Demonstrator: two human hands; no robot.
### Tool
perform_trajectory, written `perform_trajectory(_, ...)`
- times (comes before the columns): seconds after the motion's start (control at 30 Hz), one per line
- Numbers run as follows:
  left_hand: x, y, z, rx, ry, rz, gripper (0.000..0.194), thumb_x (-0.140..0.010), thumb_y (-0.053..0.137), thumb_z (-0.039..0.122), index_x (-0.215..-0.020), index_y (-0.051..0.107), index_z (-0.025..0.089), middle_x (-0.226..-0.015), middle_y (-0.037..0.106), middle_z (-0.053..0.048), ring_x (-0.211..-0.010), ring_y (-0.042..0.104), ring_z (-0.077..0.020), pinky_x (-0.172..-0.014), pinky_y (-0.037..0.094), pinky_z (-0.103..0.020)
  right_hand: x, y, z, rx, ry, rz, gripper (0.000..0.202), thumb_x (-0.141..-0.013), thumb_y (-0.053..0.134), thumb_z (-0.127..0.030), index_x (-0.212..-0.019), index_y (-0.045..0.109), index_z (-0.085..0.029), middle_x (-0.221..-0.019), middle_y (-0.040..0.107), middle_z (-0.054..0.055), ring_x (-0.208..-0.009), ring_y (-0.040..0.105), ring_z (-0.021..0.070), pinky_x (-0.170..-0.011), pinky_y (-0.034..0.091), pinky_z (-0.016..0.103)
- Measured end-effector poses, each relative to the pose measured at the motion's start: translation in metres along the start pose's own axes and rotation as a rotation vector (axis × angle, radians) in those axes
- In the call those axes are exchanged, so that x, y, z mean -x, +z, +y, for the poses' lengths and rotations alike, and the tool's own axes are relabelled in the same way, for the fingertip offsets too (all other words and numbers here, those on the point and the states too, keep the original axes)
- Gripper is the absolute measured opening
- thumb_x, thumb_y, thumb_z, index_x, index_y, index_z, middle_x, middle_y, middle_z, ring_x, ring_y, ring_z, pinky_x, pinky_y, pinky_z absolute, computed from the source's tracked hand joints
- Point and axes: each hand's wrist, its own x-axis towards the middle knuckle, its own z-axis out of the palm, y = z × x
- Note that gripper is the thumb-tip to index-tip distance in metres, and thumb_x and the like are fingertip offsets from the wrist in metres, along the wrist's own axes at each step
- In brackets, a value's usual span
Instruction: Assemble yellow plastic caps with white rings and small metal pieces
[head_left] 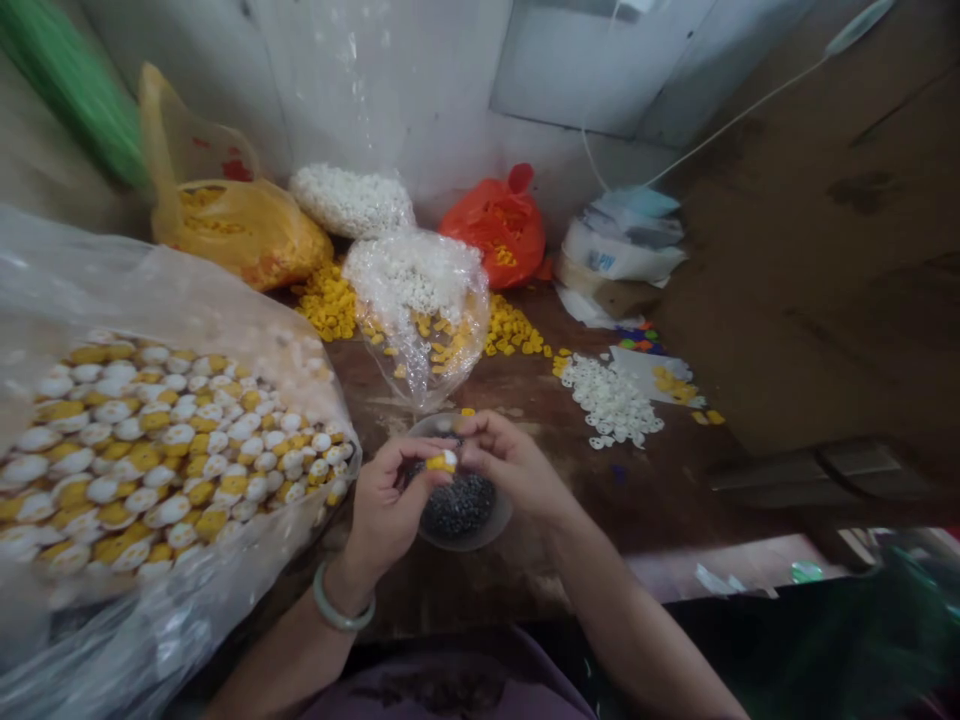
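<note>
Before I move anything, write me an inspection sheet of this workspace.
Surface: dark brown, worn-looking table.
Job's things: small yellow-and-white plastic-looking piece; round translucent bowl holding small dark bits; large clear plastic bag of similar yellow-and-white pieces at left.
Clutter: loose yellow pieces and a heap of flat white pieces; tied-looking red plastic bag; yellow plastic bag with handles.
Hands: left hand pinches the piece above the bowl; right hand is close beside it, grip too blurred to tell.
Cables: thin white cord slants toward the upper right; its use cannot be told.
Surroundings: pale grey wall behind.
</note>
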Motion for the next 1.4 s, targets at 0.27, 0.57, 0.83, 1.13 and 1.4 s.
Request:
perform_trajectory(0.27, -0.012, 0.003, 0.000, 0.328, -0.355, 0.166, 0.030, -0.059, 0.086, 0.032, -0.079, 0.069, 0.017, -0.072, 0.072, 0.000, -0.057, 0.065, -0.0117, -0.058, 0.053, -0.023, -0.073, -0.017, -0.011, 0.598, -0.235, 0.060, 0.009, -0.080, 0.062, -0.023, -0.085, 0.066, -0.018, -0.079, 0.068, 0.001, -0.074, 0.061, 0.0156, -0.071, 0.048, 0.028)
perform_trajectory(0.57, -0.016, 0.002, -0.001, 0.444, -0.447, 0.199, 0.031, -0.057, 0.087, 0.030, -0.077, 0.069, 0.015, -0.072, 0.071, 0.000, -0.062, 0.065, -0.0100, -0.064, 0.052, -0.021, -0.159, 0.015, -0.031, 1.204, -0.163, 0.111, 0.026, -0.093, 0.046, -0.009, -0.104, 0.068, -0.015, -0.109, 0.067, 0.010, -0.105, 0.059, 0.0226, -0.093, 0.044, 0.035)
perform_trajectory(0.83, -0.016, 0.002, 0.000, 0.518, -0.464, 0.171, 0.030, -0.059, 0.087, 0.028, -0.079, 0.071, 0.014, -0.078, 0.072, -0.002, -0.067, 0.067, -0.0106, -0.066, 0.052, -0.021, -0.204, -0.001, 0.027, 1.287, 0.059, -0.034, 0.018, -0.094, 0.062, -0.027, -0.101, 0.065, -0.011, -0.105, 0.065, 0.008, -0.097, 0.063, 0.0202, -0.089, 0.052, 0.040)
perform_trajectory(1.13, -0.018, 0.001, -0.002, 0.541, -0.434, 0.282, 0.035, -0.052, 0.090, 0.030, -0.077, 0.071, 0.015, -0.075, 0.072, -0.001, -0.066, 0.067, -0.0115, -0.067, 0.053, -0.021, -0.177, -0.010, 0.003, 0.986, -0.084, 0.070, 0.020, -0.091, 0.046, -0.007, -0.103, 0.061, -0.013, -0.107, 0.064, 0.011, -0.104, 0.059, 0.0211, -0.093, 0.047, 0.036)
perform_trajectory(1.4, -0.017, 0.002, -0.007, 0.460, -0.336, 0.395, 0.034, -0.053, 0.089, 0.032, -0.079, 0.072, 0.017, -0.077, 0.072, 0.000, -0.068, 0.064, -0.0110, -0.067, 0.051, -0.023, -0.051, 0.007, -0.016, 0.206, -0.086, -0.318, 0.012, -0.087, 0.057, -0.025, -0.097, 0.054, -0.021, -0.085, 0.057, 0.000, -0.071, 0.057, 0.0124, -0.065, 0.049, 0.024)
